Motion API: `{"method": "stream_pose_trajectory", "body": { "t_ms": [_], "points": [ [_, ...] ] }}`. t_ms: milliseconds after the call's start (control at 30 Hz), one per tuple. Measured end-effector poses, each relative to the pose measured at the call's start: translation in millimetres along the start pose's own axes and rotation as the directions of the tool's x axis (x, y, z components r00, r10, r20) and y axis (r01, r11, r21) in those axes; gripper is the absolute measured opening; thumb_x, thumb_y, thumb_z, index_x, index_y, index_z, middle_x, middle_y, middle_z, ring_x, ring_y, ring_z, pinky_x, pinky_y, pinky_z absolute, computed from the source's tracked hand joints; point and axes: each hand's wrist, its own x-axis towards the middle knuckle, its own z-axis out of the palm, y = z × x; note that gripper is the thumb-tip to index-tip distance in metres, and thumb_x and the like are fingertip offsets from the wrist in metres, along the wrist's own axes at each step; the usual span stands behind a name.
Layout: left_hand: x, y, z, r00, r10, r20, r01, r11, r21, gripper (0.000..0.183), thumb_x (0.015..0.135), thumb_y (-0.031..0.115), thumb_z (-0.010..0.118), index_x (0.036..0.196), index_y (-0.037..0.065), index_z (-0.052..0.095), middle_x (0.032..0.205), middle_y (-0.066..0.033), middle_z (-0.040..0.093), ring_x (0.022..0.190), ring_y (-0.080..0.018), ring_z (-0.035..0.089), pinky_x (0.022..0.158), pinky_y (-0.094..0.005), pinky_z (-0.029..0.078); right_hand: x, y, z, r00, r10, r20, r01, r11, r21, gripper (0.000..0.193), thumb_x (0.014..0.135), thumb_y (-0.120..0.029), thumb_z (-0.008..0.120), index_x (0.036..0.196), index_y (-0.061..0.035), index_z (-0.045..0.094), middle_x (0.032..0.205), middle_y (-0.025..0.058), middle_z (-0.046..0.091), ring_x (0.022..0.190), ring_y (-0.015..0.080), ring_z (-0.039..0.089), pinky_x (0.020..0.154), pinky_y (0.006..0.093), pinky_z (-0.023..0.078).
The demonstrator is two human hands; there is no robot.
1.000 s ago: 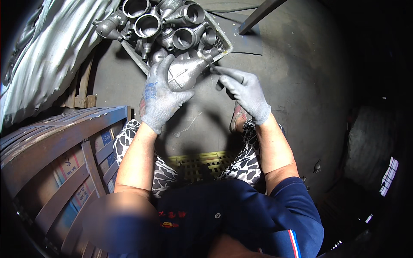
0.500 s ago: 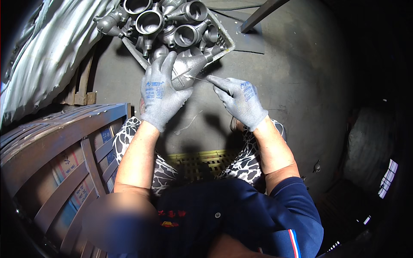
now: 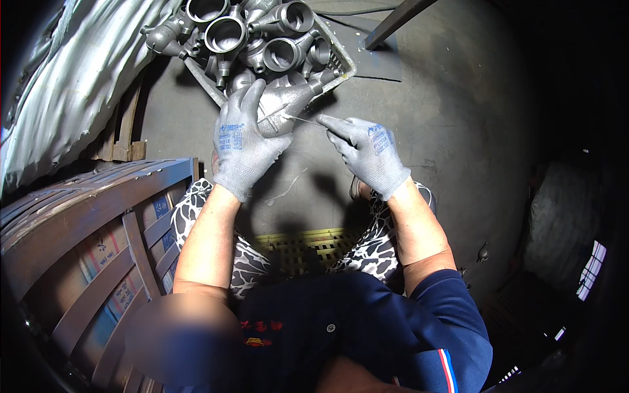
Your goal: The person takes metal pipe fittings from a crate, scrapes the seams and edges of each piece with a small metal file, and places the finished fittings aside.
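Note:
My left hand (image 3: 244, 147), in a grey glove, is closed on the side of a grey metal casting (image 3: 288, 103) at the near edge of a crate. The casting has a rounded body tapering to a narrow neck at the upper right. Between the fingers of my right hand (image 3: 370, 150), also gloved, is a thin rod (image 3: 304, 120). Its whitish tip touches the casting's surface; what kind of tip it is, I cannot make out. My left fingers hide part of the casting.
Just beyond my hands stands a light crate (image 3: 348, 73) heaped with similar castings (image 3: 226, 36). White sacking (image 3: 78, 78) bulges at the far left, above a slatted metal frame (image 3: 78, 229). A post (image 3: 401, 23) rises at the back. Yellow plastic grating (image 3: 304, 245) lies below my lap.
Both hands and the casting stay nearly in place. The casting seems slightly turned in my left hand, and my right hand has shifted a little to the right.

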Motion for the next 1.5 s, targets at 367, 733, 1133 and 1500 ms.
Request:
{"method": "stream_pose_trajectory", "body": {
  "t_ms": [367, 733, 1133, 1500],
  "points": [
    [2, 0, -1, 0.999, -0.050, 0.013, 0.051, 0.991, -0.122, 0.083, 0.055, 0.024, 0.079, 0.129, 0.004, 0.047, 0.122, -0.0207, 0.051, 0.115, -0.0361, 0.049, 0.099, -0.0425, 0.040, -1, 4, 3, 1.000, -0.026, -0.017, 0.027, 0.996, 0.088, 0.028, 0.086, -0.018, 0.057, 0.112, -0.0180, 0.065, 0.096, 0.0102, 0.067, 0.084, 0.0303, 0.064, 0.071, 0.0391, 0.053],
    [1, 0, -1, 1.000, 0.003, 0.002, -0.003, 1.000, -0.014, 0.086, 0.054, 0.026, 0.079, 0.131, 0.006, 0.045, 0.123, -0.0198, 0.050, 0.116, -0.0365, 0.047, 0.099, -0.0440, 0.039, 0, 0, -1, 0.999, 0.039, 0.035, -0.038, 0.999, -0.024, 0.027, 0.087, -0.020, 0.056, 0.112, -0.0179, 0.065, 0.096, 0.0092, 0.067, 0.084, 0.0294, 0.064, 0.071, 0.0388, 0.053],
    [0, 3, 0, 1.000, 0.013, 0.007, -0.014, 0.994, 0.112, 0.088, 0.055, 0.027, 0.079, 0.133, 0.010, 0.044, 0.125, -0.0167, 0.048, 0.115, -0.0351, 0.047, 0.096, -0.0459, 0.040, -2, -1, 1, 1.000, -0.005, 0.016, 0.006, 0.999, -0.043, 0.029, 0.086, -0.020, 0.057, 0.114, -0.0180, 0.064, 0.096, 0.0097, 0.067, 0.084, 0.0293, 0.064, 0.071, 0.0393, 0.053],
    [0, 3, 0, 1.000, -0.016, 0.008, 0.017, 0.984, -0.177, 0.088, 0.051, 0.021, 0.081, 0.131, 0.007, 0.045, 0.121, -0.0181, 0.051, 0.113, -0.0357, 0.049, 0.098, -0.0423, 0.040, 14, 10, -8, 0.933, 0.353, 0.064, -0.267, 0.564, 0.781, 0.036, 0.087, -0.008, 0.062, 0.123, -0.0041, 0.058, 0.086, -0.0061, 0.059, 0.070, 0.0008, 0.046, 0.060, 0.0185, 0.041]
  ]
}}
